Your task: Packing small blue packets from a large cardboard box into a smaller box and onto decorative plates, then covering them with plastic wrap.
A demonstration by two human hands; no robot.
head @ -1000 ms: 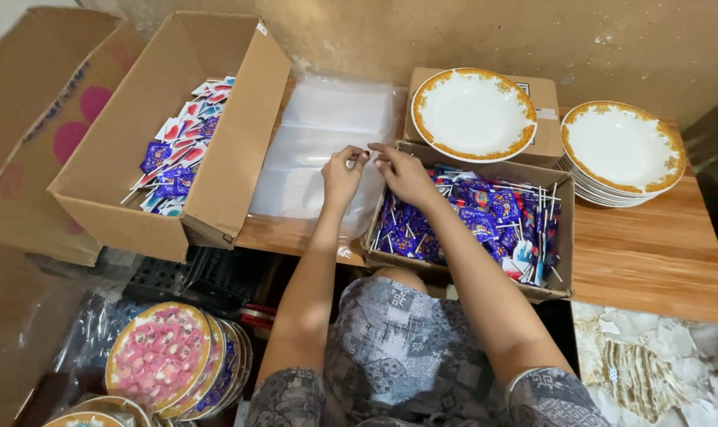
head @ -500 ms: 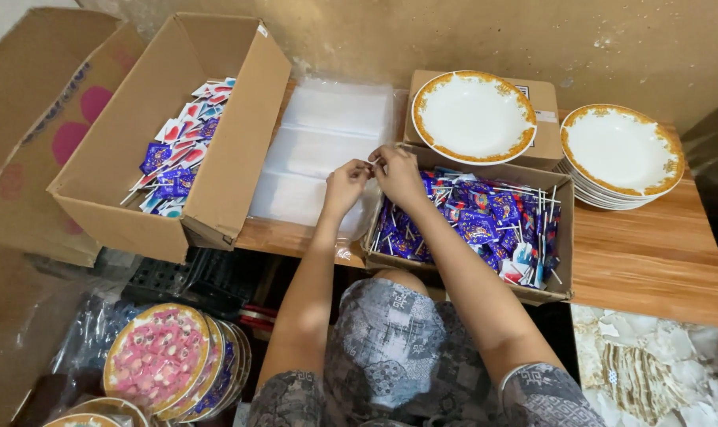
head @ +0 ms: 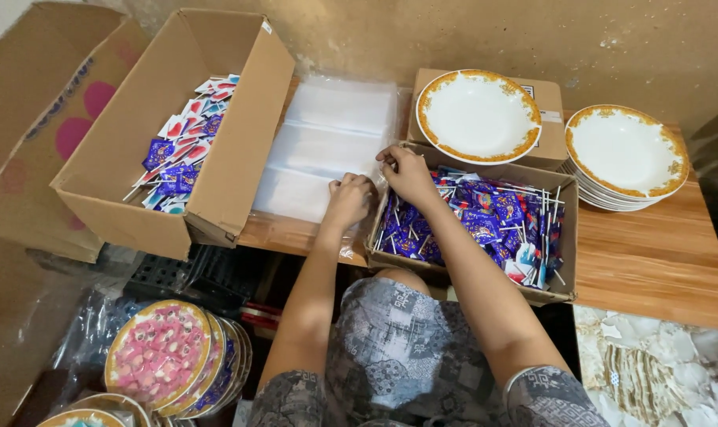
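Your left hand rests curled on the clear bags, fingers pinching at the near edge of the stack. Your right hand grips the same edge just beside it, fingers closed, at the corner of the lollipop box. Bags lie flat on the table between that box and the big carton. Bowl behind, bowl stack right, wrapped plates down left.
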